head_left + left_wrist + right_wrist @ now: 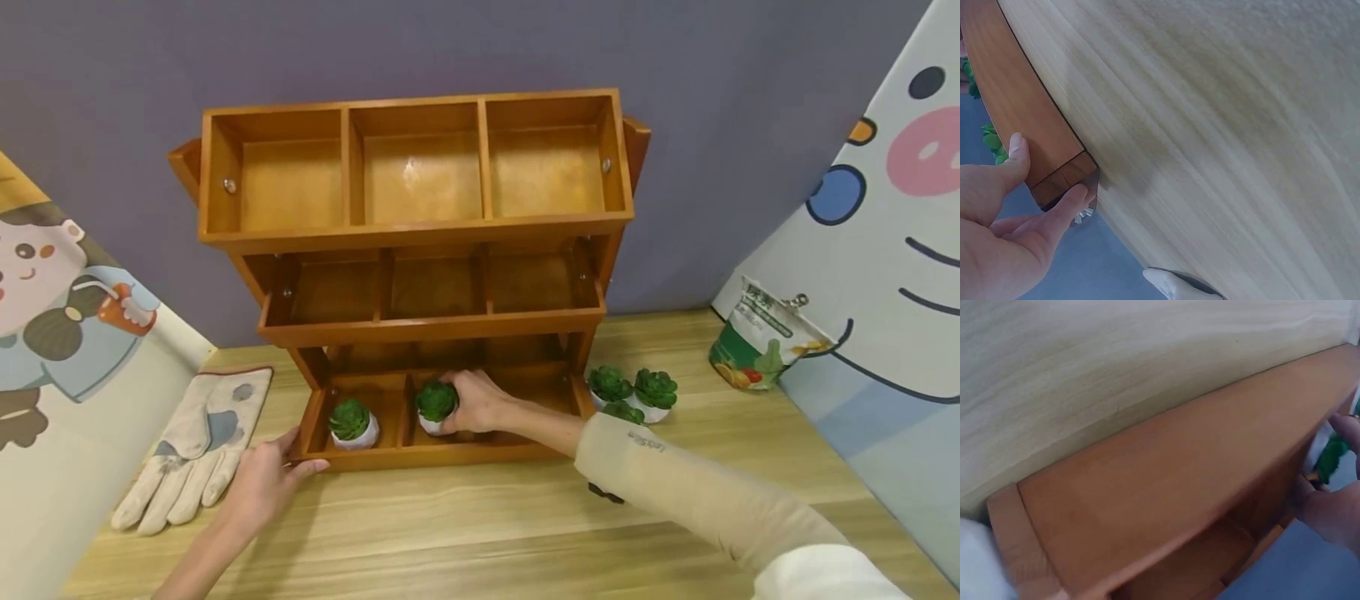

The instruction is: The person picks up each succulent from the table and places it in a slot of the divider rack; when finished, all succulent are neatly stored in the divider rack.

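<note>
A wooden three-tier shelf (420,235) with divided trays stands against the wall. In the bottom tray's middle compartment, my right hand (477,403) holds a small artificial succulent (436,401) in a white pot, fingers around the pot. The right wrist view shows this hand (1329,509) at its edge, behind the tray's front board (1166,469). Another potted succulent (352,423) sits in the left compartment. My left hand (262,482) grips the bottom tray's front left corner; in the left wrist view, its thumb (1017,153) lies on the front board and its fingers on the end.
Several potted succulents (652,392) cluster on the table right of the shelf. Farther right stands a green and white pouch (765,337) with a clip. Light work gloves (198,446) lie at left. Printed panels (847,275) flank the table on both sides.
</note>
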A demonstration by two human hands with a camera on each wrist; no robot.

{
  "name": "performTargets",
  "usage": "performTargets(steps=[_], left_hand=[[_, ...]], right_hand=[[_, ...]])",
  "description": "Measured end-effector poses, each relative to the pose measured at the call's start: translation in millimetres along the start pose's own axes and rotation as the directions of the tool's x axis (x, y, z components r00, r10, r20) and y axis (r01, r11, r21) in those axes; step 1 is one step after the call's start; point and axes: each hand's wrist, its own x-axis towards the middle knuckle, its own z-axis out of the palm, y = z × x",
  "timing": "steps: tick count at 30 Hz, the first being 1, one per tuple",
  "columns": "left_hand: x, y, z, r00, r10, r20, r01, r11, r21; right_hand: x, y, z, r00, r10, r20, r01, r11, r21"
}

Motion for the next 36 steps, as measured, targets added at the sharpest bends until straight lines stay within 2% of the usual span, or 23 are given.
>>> performTargets(steps=[5,9,13,16,19,21,23,26,28,32,36], left_hand=[[-0.9,0.6,-1.2,0.999,-0.024,0.025,0.024,1.0,-0.006],[0.1,1.0,-2.0,0.999,-0.03,0.036,0.03,1.0,-0.005],[1.6,1.0,-1.9,0.999,-0.025,0.031,0.025,1.0,0.0],[2.2,0.9,-0.6,0.999,-0.027,0.037,0.028,1.0,-0.005],[1.3,0.4,0.3,0.999,-0.028,0.034,0.028,1.0,-0.004],[-0.1,-0.4,0.0,0.999,-0.029,0.026,0.029,1.0,0.002],[-1.9,-1.6,-0.8,1.0,-0.026,0.014,0.025,1.0,0.01],[-3.2,-2.3,-1.9,1.0,-0.01,-0.006,0.01,1.0,0.014],[-2.9,-1.7,-2.0,1.0,0.005,-0.02,-0.005,1.0,0.011],[-1.8,0.4,-1.1,0.999,0.015,-0.031,-0.015,1.0,0.002],[-1.8,0.8,-0.8,1.0,-0.005,0.001,0.005,1.0,-0.001]], right_hand=[[-27.1,2.4,-21.4,0.997,-0.076,-0.026,0.078,0.995,0.059],[-65.0,19.1,-41.2,0.986,-0.157,-0.062,0.158,0.987,0.02],[-107.3,42.7,-64.9,0.974,-0.19,-0.121,0.19,0.982,-0.018],[-135.7,62.6,-85.9,0.95,-0.213,-0.228,0.217,0.976,-0.004],[-157.1,84.3,-107.5,0.9,-0.214,-0.379,0.228,0.974,-0.008],[-168.6,97.3,-121.7,0.868,-0.176,-0.464,0.199,0.98,0.002],[-177.4,110.9,-133.0,0.842,-0.098,-0.531,0.139,0.99,0.037],[-187.5,135.2,-143.5,0.82,0.045,-0.571,0.043,0.989,0.141],[-193.6,153.1,-144.8,0.825,0.142,-0.546,-0.043,0.981,0.19],[-203.7,185.4,-137.1,0.865,0.254,-0.433,-0.157,0.956,0.247],[-208.3,206.8,-122.1,0.908,0.269,-0.321,-0.139,0.916,0.376]])
